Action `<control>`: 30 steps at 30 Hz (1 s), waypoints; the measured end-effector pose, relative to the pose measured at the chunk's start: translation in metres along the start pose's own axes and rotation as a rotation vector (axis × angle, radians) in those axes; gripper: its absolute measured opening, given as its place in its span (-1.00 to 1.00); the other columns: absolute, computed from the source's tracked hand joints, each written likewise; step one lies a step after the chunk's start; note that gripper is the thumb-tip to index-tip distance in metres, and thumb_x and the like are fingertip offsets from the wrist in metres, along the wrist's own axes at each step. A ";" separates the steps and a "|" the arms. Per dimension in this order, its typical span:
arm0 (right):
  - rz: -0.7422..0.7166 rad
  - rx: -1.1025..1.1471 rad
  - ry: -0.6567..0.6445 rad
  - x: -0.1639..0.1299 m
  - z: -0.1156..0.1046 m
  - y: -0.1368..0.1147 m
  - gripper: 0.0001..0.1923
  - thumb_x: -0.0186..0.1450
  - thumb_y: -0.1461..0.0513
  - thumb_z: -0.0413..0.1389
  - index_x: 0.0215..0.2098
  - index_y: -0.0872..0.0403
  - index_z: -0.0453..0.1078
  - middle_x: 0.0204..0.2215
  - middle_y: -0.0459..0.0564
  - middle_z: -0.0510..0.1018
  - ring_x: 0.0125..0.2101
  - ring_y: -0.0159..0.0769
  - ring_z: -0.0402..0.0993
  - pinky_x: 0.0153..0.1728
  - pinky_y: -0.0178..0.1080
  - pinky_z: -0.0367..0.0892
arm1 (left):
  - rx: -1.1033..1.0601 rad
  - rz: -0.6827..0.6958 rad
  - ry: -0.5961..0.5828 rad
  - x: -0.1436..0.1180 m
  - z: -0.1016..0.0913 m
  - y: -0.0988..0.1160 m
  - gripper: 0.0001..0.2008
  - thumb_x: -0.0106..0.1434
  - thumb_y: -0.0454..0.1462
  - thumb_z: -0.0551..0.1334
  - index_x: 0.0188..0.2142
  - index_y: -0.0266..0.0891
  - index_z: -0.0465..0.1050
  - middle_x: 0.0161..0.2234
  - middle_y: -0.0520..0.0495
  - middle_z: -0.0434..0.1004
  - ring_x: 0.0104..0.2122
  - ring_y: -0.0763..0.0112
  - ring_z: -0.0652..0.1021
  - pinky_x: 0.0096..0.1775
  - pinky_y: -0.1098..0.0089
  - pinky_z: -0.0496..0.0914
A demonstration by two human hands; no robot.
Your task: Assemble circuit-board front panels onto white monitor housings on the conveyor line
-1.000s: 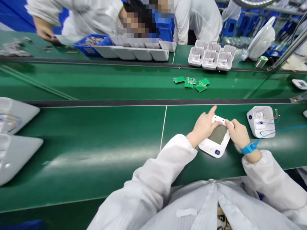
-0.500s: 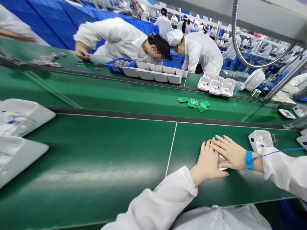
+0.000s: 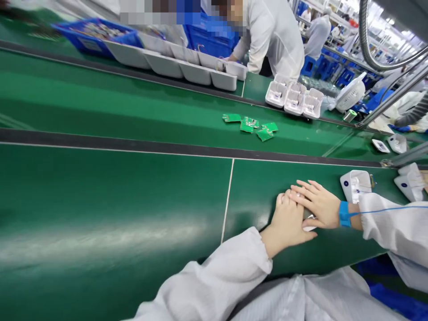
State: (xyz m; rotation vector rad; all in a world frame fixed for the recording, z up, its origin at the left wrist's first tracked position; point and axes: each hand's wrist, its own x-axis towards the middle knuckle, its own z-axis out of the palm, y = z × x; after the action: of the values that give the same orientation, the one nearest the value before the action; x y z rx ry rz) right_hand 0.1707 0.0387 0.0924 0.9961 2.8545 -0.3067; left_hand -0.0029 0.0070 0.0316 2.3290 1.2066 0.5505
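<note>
Both hands meet over a small white part (image 3: 309, 228) on the green bench, which they cover almost wholly; its exact kind is hidden. My left hand (image 3: 288, 219) has its fingers bent over the part's far side, thumb pointing right. Across those fingertips lie the fairly straight fingers of my right hand (image 3: 319, 207), while its thumb presses on the part's near edge. A glint of shiny material shows between the hands. Around the right wrist is a blue strap (image 3: 344, 214) with a cord. Just beyond that wrist stands a white open housing (image 3: 355, 185) with wires.
Green circuit boards (image 3: 249, 125) lie on the middle strip behind a dark rail (image 3: 150, 145). Farther back stand rows of white housings (image 3: 197, 73), a blue bin (image 3: 87, 40) of small parts and a solder spool (image 3: 349, 116). A co-worker (image 3: 274, 35) leans over the far bench.
The view has shifted left-to-right and closer, so the housings at the near left are out of frame. My left fingers are more bent; both hands stay together on the white part.
</note>
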 end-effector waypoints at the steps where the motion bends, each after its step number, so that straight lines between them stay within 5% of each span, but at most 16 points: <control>1: 0.005 0.016 -0.013 0.002 -0.003 0.002 -0.12 0.32 -0.21 0.02 0.43 0.06 0.02 0.38 0.22 0.13 0.38 0.18 -0.06 0.28 0.31 -0.08 | -0.005 0.007 0.002 0.000 -0.002 0.001 0.03 -0.09 0.16 0.38 0.24 -0.40 0.24 0.22 -0.50 0.30 0.23 -0.27 0.27 0.22 -0.13 0.08; 8: -0.111 0.157 0.001 0.033 -0.011 0.017 -0.10 0.38 -0.20 -0.07 0.45 0.17 -0.10 0.41 0.29 0.00 0.43 0.00 -0.21 0.32 0.15 0.02 | -0.053 0.034 0.066 -0.004 -0.008 0.000 0.08 -0.14 0.12 0.43 0.29 -0.28 0.15 0.23 -0.39 0.26 0.19 -0.24 0.27 0.18 -0.14 0.15; 13: -0.094 0.217 0.041 0.032 0.000 0.019 -0.14 0.40 -0.16 -0.07 0.46 0.13 -0.14 0.41 0.22 0.04 0.41 -0.04 -0.12 0.32 0.07 0.09 | -0.097 0.122 0.041 -0.005 -0.004 -0.005 0.13 -0.08 0.22 0.36 0.36 -0.20 0.00 0.29 -0.37 0.19 0.25 -0.25 0.20 0.22 -0.18 0.08; 24: -0.006 0.308 -0.073 0.037 -0.009 0.023 -0.16 0.38 -0.17 -0.05 0.45 0.05 -0.11 0.37 0.15 0.17 0.34 -0.01 0.11 0.25 0.07 0.24 | -0.094 0.097 0.016 0.000 -0.008 -0.002 0.13 -0.11 0.16 0.40 0.35 -0.23 0.03 0.26 -0.39 0.19 0.18 -0.28 0.26 0.15 -0.22 0.15; 30: 0.011 0.331 0.168 0.033 -0.002 0.021 -0.31 0.39 -0.04 0.01 0.39 0.04 0.05 0.28 0.19 0.31 0.26 -0.01 0.28 0.19 0.08 0.30 | -0.115 0.101 0.063 0.000 -0.007 -0.002 0.02 -0.08 0.13 0.37 0.29 -0.26 0.13 0.21 -0.38 0.25 0.14 -0.21 0.30 0.16 -0.16 0.15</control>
State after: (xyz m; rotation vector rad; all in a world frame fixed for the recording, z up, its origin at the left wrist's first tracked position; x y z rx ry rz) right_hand 0.1577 0.0754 0.0861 1.1401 3.0090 -0.7489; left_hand -0.0081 0.0093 0.0356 2.3002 1.0596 0.7138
